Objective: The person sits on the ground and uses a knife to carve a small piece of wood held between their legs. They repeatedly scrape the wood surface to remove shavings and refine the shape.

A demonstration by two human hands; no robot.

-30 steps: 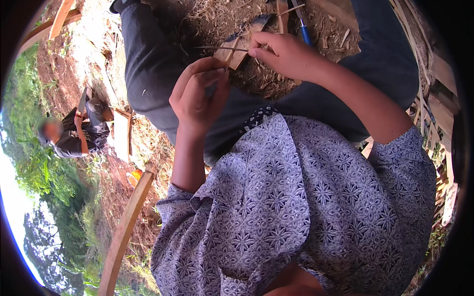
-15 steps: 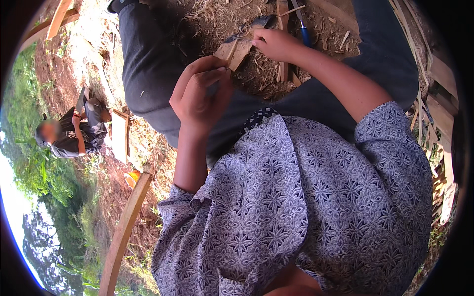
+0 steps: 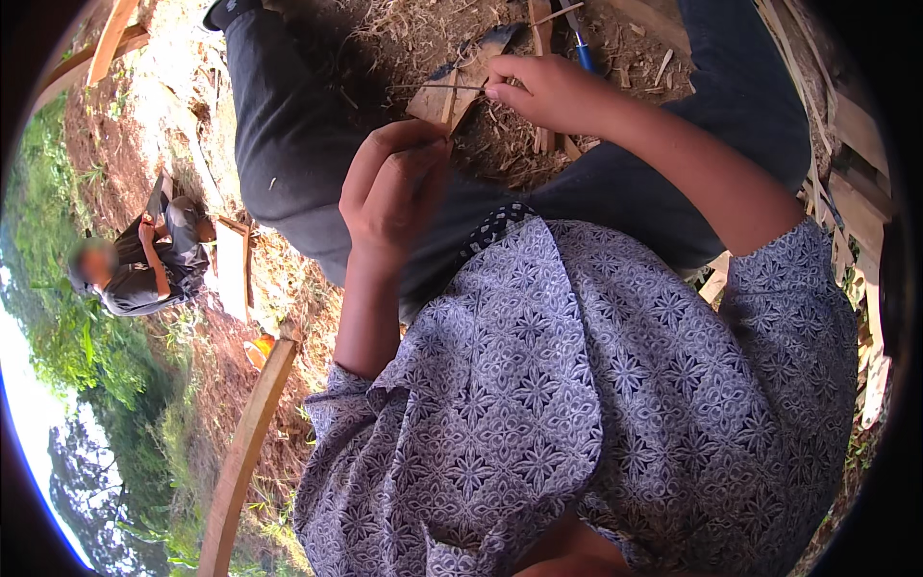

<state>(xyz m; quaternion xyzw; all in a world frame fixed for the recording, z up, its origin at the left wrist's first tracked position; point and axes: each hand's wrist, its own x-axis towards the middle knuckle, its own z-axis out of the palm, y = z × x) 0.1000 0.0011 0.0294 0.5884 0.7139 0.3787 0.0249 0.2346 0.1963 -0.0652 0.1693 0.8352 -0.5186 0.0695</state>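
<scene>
My left hand is closed in a pinch around the lower end of a thin, pale wooden stick, which points away from me. My right hand pinches the end of a thin dark rod that runs out to the left and crosses the stick. Whether rod and stick touch, I cannot tell. Beneath them lies a flat piece of wood, with a dark object just beyond it whose kind is unclear.
A blue-handled tool lies beyond my right hand, beside an upright-looking wooden strip. Shavings cover the ground between my legs. Split wood is piled at right. At left, a person sits near a board and a curved beam.
My right hand has shifted slightly down and left, and the dark rod now shows plainly, level across the stick. My left hand has moved a little downward, still pinching the stick.
</scene>
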